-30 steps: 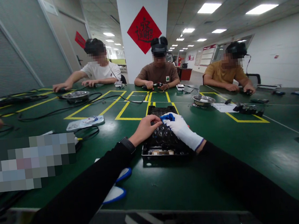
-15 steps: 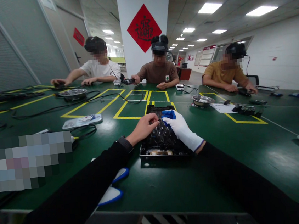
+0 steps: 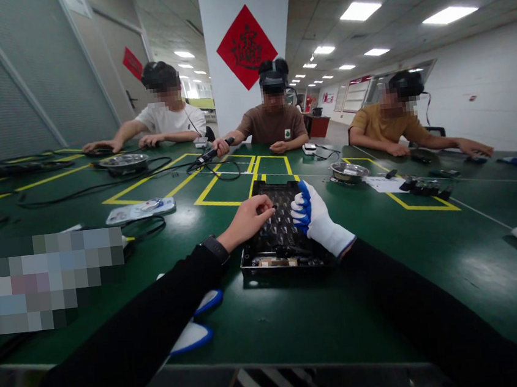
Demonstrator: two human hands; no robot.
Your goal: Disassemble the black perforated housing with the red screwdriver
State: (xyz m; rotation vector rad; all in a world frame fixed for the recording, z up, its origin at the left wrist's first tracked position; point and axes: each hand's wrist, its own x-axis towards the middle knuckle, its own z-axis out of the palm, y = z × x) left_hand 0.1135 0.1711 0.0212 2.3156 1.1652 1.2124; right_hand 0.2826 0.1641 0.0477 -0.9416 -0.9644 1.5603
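A black open case [image 3: 270,239] with rows of small shiny fittings lies in front of me, a light-coloured strip along its near end. My bare left hand [image 3: 250,218], a dark band on its wrist, is over the case's left side with thumb and fingertips pinched together. Something small and dark shows at those fingertips, too tiny to name. On the right edge of the case is my right hand [image 3: 315,217], in a white glove with blue-coated fingers. Its fingers are curled closed, and whatever they may hold is hidden.
A white and blue glove [image 3: 191,339] lies by my left forearm on the green table [image 3: 264,334]. Farther left are a phone-like slab [image 3: 141,210], cables and a metal bowl [image 3: 125,164]. Another bowl [image 3: 349,173] and black parts [image 3: 427,188] lie right. Several people sit around.
My right hand has drawn away from my left fingertips to the case's right edge, its fingers curling in. My left hand stays put. The person opposite has moved a dark handheld tool leftward.
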